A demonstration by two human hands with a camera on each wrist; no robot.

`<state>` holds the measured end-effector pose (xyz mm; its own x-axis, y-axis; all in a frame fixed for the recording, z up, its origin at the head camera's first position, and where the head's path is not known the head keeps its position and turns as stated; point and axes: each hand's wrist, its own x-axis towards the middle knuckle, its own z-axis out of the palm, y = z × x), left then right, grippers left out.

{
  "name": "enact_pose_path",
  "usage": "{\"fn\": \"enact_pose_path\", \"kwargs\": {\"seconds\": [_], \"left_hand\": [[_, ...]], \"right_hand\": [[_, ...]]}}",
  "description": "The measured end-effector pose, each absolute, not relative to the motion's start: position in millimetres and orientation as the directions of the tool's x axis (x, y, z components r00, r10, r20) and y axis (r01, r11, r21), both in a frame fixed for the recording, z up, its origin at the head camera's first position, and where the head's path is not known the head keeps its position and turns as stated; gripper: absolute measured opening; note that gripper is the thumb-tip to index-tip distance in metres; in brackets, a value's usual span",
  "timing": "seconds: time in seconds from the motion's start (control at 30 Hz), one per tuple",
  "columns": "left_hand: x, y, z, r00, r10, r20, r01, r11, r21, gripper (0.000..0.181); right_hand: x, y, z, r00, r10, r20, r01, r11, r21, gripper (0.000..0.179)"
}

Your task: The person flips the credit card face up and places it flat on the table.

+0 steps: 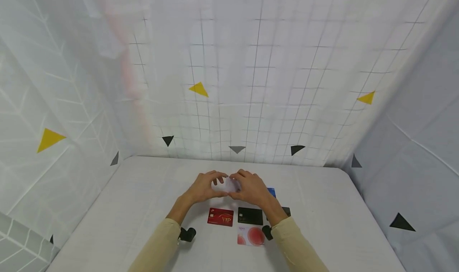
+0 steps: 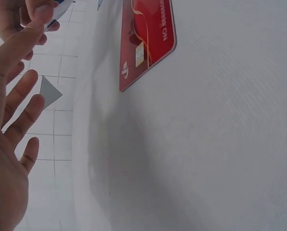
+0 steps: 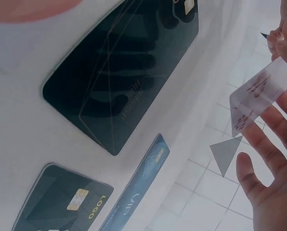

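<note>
In front of the chest, my hands meet around a pale card (image 3: 256, 94) with reddish print, raised above the table. My right hand (image 1: 249, 187) holds it between thumb and fingers; in the right wrist view, its fingers (image 3: 271, 144) spread behind the card. At the other end, my left hand (image 1: 206, 187) has its thumb and index fingertips at the card's edge, and its other fingers (image 2: 25, 115) spread loosely. On the table below lie a red VIP card (image 1: 220, 217) and a black card (image 1: 250, 216).
A white card with pink circles (image 1: 251, 235) lies nearest the body. A blue card (image 1: 271, 192) and another dark card (image 3: 64, 202) lie to the right, partly behind the right arm in the head view. White curtains (image 1: 229, 73) stand around the white table (image 1: 322, 232).
</note>
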<state>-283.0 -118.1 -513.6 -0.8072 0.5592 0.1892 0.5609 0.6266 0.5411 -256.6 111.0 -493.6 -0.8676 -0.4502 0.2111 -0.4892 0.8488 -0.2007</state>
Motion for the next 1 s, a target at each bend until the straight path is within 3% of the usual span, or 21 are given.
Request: {"fn": "enact_pose_path", "kwargs": {"seconds": [0.3,0.63,1.0], "left_hand": [[-272,-116,-514,-0.826,0.53,0.192,0.542,0.652,0.53,0.059],[-266,-124,-524,-0.885,0.456,0.095,0.439,0.746,0.502,0.059],[-266,-122,-529,-0.883,0.468,0.027,0.431,0.787,0.441,0.051]], "right_hand": [[-250,117,-495,-0.855,-0.474,0.213,-0.511,0.839,-0.186,0.06],[-248,130,-504,-0.881,-0.458,0.119,-0.471,0.826,-0.311,0.055],[-254,134,-516,-0.899,-0.438,-0.021,-0.377,0.795,-0.476,0.055]]}}
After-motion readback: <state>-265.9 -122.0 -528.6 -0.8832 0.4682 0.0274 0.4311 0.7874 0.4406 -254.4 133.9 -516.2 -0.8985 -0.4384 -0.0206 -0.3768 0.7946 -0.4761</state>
